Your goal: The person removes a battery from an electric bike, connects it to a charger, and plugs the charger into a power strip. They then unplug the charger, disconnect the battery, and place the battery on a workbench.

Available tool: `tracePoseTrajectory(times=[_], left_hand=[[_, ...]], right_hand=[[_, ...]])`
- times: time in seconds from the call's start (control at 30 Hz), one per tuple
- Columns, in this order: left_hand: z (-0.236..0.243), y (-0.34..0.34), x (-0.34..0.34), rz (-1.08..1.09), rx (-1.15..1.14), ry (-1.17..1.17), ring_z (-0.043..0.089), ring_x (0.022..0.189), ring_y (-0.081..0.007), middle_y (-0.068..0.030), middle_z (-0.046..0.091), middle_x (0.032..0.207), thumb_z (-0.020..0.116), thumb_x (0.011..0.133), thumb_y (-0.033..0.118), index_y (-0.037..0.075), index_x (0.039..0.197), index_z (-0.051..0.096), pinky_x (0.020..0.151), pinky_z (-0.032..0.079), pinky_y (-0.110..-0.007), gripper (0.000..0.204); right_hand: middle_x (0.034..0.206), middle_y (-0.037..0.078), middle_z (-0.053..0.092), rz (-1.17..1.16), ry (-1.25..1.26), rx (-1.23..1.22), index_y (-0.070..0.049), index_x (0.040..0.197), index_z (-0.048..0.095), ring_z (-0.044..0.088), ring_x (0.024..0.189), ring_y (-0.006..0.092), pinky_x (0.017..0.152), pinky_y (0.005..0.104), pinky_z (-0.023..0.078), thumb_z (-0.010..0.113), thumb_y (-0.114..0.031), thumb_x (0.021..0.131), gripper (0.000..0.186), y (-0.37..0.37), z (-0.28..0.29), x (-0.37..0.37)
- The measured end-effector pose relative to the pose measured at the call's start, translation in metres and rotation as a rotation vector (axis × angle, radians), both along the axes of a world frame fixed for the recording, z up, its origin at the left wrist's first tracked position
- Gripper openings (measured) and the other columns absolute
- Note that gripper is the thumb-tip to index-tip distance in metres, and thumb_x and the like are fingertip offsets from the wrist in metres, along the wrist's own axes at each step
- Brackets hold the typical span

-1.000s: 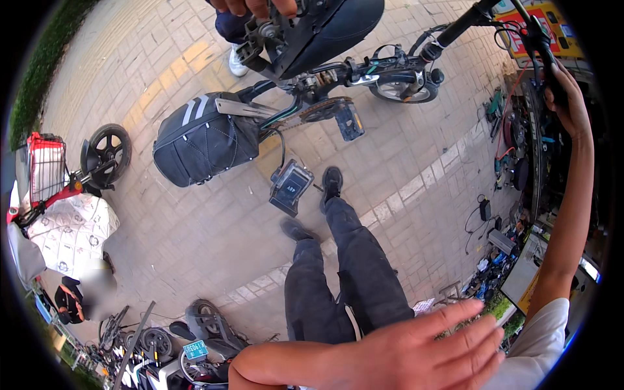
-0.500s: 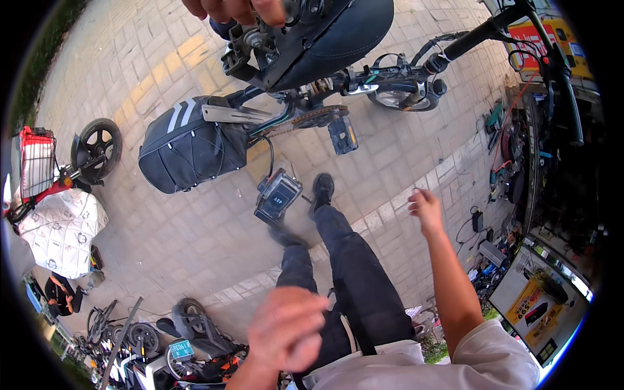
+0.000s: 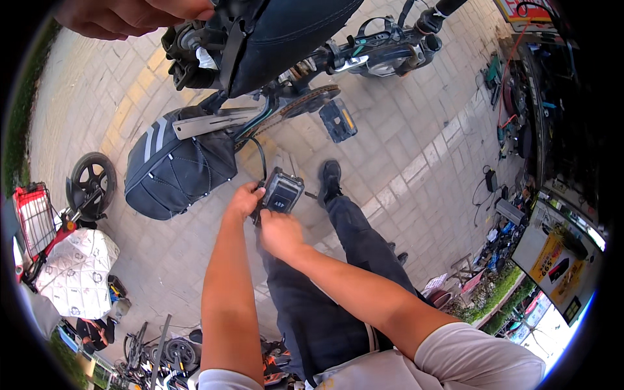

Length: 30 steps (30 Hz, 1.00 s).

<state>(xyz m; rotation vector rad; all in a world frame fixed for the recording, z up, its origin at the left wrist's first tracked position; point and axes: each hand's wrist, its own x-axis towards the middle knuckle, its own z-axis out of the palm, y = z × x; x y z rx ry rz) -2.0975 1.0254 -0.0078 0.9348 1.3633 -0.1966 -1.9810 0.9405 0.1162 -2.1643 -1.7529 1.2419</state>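
A scuffed black box (image 3: 286, 190) with a dark label panel stands low between the bike and my legs. From its upper left a black cable (image 3: 262, 155) rises to the bike. My left hand (image 3: 243, 200) is closed at the box's left end, thumb close to where the cable comes in. At the near edge of the box, my right hand (image 3: 281, 234) has its fingers curled down and largely hidden. Over both rises a black folding electric bike (image 3: 296, 107) with a padded seat (image 3: 292, 45). Another person's hand (image 3: 140, 16) is by the seat's rear end.
A black bag (image 3: 179, 162) hangs at the bike's rear, and a pedal (image 3: 338, 121) juts toward me. Tools and cables (image 3: 497, 182) lie along the right side. On the left stands a red scooter (image 3: 45, 250) with a white quilted cover (image 3: 78, 270).
Both my hands have come from apart and empty down to the black box. The other person's hand shows further left, and my view has shifted so the bike sits higher and further left.
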Motion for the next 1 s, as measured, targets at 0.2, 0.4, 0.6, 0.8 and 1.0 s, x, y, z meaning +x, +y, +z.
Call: tracePoseTrajectory(times=[0.2, 0.4, 0.6, 0.8, 1.0], left_hand=[[-0.013, 0.024, -0.008, -0.303, 0.037, -0.168, 0.058, 0.070, -0.0135, -0.0061, 0.064, 0.080, 0.064, 0.090, 0.019, -0.006, 0.099, 0.065, 0.066, 0.049, -0.030, 0.026], [-0.011, 0.031, -0.013, -0.374, 0.108, -0.267, 0.057, 0.066, -0.0133, -0.0078, 0.064, 0.073, 0.065, 0.088, 0.021, -0.007, 0.092, 0.064, 0.064, 0.048, -0.032, 0.028], [0.005, 0.025, -0.008, -0.319, 0.224, -0.248, 0.057, 0.063, -0.0187, -0.0122, 0.063, 0.070, 0.066, 0.088, 0.024, -0.005, 0.091, 0.064, 0.063, 0.046, -0.034, 0.029], [-0.016, 0.026, -0.016, -0.456, 0.125, -0.311, 0.064, 0.075, -0.0364, -0.0217, 0.065, 0.079, 0.059, 0.089, 0.047, -0.003, 0.094, 0.064, 0.071, 0.048, -0.043, 0.050], [-0.036, -0.015, -0.007, -0.170, 0.497, -0.349, 0.059, 0.074, -0.0426, -0.0238, 0.061, 0.075, 0.057, 0.089, 0.046, -0.002, 0.080, 0.060, 0.067, 0.046, -0.045, 0.049]], right_hand=[[0.066, 0.012, 0.066, -0.108, -0.135, -0.006, -0.001, 0.099, 0.058, 0.065, 0.057, 0.0304, 0.060, 0.0395, 0.051, 0.071, -0.026, 0.075, 0.037, 0.005, -0.005, -0.007], [0.059, 0.012, 0.063, -0.072, -0.177, -0.005, 0.002, 0.105, 0.061, 0.064, 0.054, 0.0283, 0.057, 0.0361, 0.051, 0.070, -0.028, 0.078, 0.041, 0.004, -0.008, -0.017], [0.063, 0.012, 0.065, -0.107, -0.180, -0.015, -0.002, 0.103, 0.063, 0.064, 0.057, 0.0323, 0.058, 0.0411, 0.052, 0.071, -0.027, 0.077, 0.037, 0.003, -0.013, -0.016], [0.064, 0.011, 0.065, -0.094, -0.188, 0.086, 0.000, 0.103, 0.064, 0.064, 0.056, 0.0299, 0.056, 0.0388, 0.052, 0.072, -0.024, 0.076, 0.036, 0.003, -0.013, -0.017], [0.061, 0.010, 0.063, -0.076, -0.195, 0.084, 0.001, 0.102, 0.065, 0.063, 0.054, 0.0275, 0.055, 0.0371, 0.051, 0.074, -0.020, 0.075, 0.035, 0.006, -0.014, -0.016]])
